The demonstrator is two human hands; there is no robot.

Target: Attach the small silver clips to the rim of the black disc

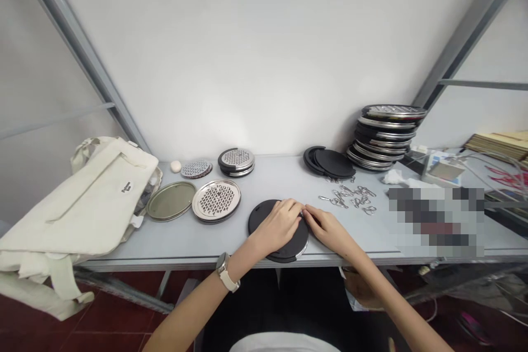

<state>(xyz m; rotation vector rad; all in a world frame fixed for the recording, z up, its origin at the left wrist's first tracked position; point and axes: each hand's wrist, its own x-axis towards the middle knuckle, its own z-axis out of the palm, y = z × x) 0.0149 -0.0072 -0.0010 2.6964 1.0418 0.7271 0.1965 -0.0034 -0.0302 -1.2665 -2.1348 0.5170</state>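
Note:
A black round disc with a metal rim (264, 219) lies on the grey table (231, 234) near its front edge. My left hand (279, 224) rests flat on top of the disc, fingers together and pointing right. My right hand (326, 229) meets it at the disc's right edge, fingers curled and pinching something small that I cannot make out. A scatter of small metal clips (350, 198) lies just right of and behind my hands.
To the left lie a perforated metal disc (216, 201), a plain metal plate (171, 200) and a cream canvas bag (86, 198). Farther back are a small grater stack (236, 161), flat black discs (329, 163) and a tall stack of discs (385, 135). Clutter fills the right end.

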